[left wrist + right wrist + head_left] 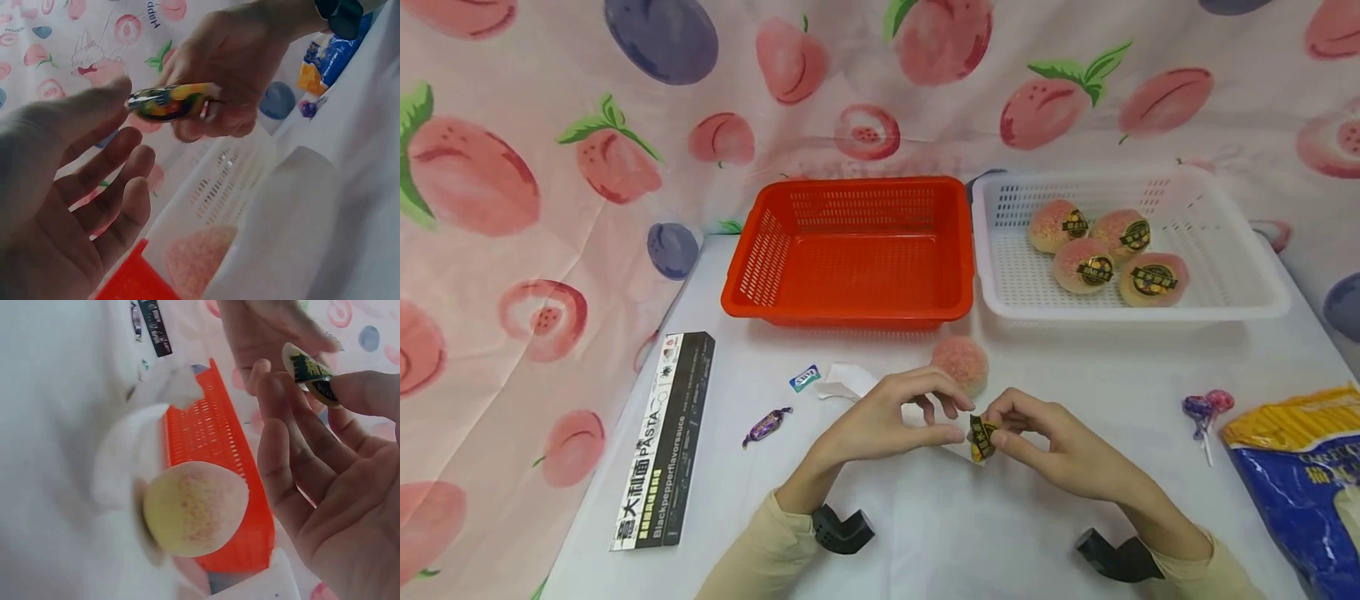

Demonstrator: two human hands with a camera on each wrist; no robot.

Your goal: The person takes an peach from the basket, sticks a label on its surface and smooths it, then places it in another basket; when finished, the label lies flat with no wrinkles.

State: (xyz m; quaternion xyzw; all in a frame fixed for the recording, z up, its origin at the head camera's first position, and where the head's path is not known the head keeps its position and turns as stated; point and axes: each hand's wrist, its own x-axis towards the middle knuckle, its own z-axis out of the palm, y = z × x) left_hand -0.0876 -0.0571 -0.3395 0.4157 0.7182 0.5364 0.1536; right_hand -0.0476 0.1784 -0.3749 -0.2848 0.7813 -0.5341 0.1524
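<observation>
My right hand (1060, 446) pinches a black-and-gold label sticker (981, 438) between thumb and fingers. Thumb and fingertips of my left hand (902, 421) curve loosely right at the sticker's other side. The left wrist view shows the sticker (172, 102) nearly edge-on, its end by the left thumb (100, 103). Just beyond the hands, a pink peach (961, 364) without a label sits on the table; its yellowish side (197, 509) faces the right wrist camera. A white paper strip (847, 381) runs along the table, partly hidden under the left hand.
Behind stand a red basket (850, 321) and a white basket (1135, 314) with several labelled peaches (1078, 265). Leftward lie a pasta box (662, 442), a purple wrapped candy (767, 426) and a small blue-green packet (805, 377). Lollipops (1207, 408) and a blue-yellow bag (1300, 483) lie right.
</observation>
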